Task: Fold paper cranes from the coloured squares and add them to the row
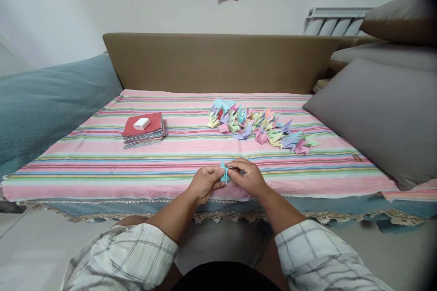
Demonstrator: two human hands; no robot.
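Note:
A small folded piece of light-blue origami paper (224,173) is held between my two hands, above the front part of the striped cloth. My left hand (205,183) pinches its left side between thumb and fingers. From the other side, my right hand (248,175) grips the right edge with its fingertips. Narrow points stick up and down from the middle of the paper; the fingers cover part of its sides. Beyond my hands lies a group of folded paper cranes (261,135) in pink, yellow, green, purple and blue.
A stack of square paper (143,134) with a red top sheet stands at the left, a small white block (142,123) on it. Behind the cranes is a light-blue sheet (223,103). Grey cushions (375,113) rise at the right. A small brown object (357,158) lies near them.

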